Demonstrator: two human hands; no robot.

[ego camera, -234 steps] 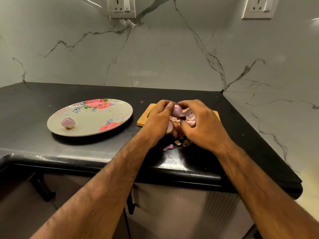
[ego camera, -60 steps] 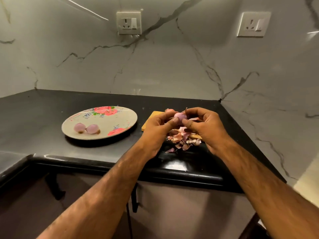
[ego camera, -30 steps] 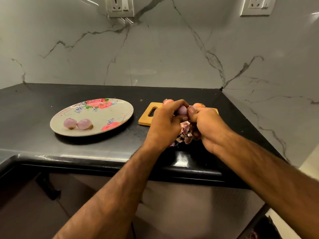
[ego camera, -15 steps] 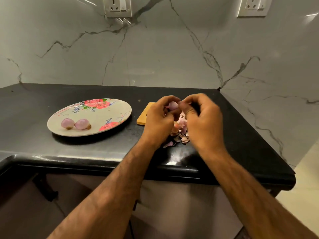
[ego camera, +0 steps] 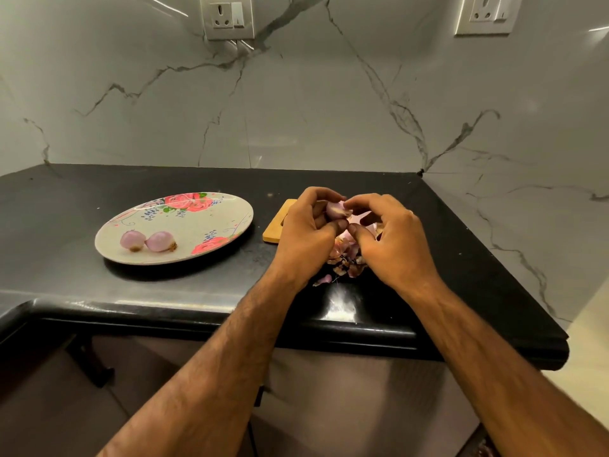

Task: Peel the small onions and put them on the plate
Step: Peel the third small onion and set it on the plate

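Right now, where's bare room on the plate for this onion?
The plate is bare in its middle and right, between the two onions and the right rim. Front left is taken. The board is crowded: peels, left hand, right hand.

Glossy black stone counter (ego camera: 197, 291), wood board (ego camera: 276, 225), veined marble wall (ego camera: 296, 110).

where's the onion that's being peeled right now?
Head view, right of centre: the onion is pinched between the left hand and the right hand, just above the peel pile, right of the plate.
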